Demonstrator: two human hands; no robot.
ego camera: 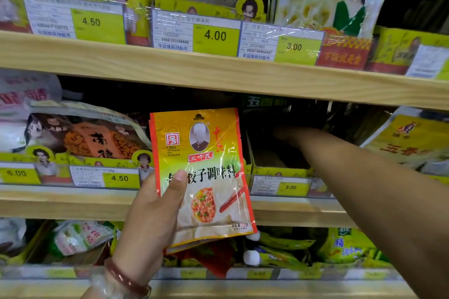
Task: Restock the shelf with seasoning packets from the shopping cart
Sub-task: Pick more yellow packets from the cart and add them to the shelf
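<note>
While my left hand (155, 213) pinches a glossy orange seasoning packet (204, 177) upright before the pale wooden shelf (218, 73), my right hand (289, 135) reaches into a dark cardboard box (274, 153); its fingers are too shadowed to judge. Crinkly bags (80, 133) and yellow price tags (215, 36) crowd around.

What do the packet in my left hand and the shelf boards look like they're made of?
Seasoning packet: seemingly glossy plastic film, showing glare streaks and wrinkles. Shelf boards: pale wood or wood-look laminate, matte, with faint grain lines; which one is unclear.
</note>
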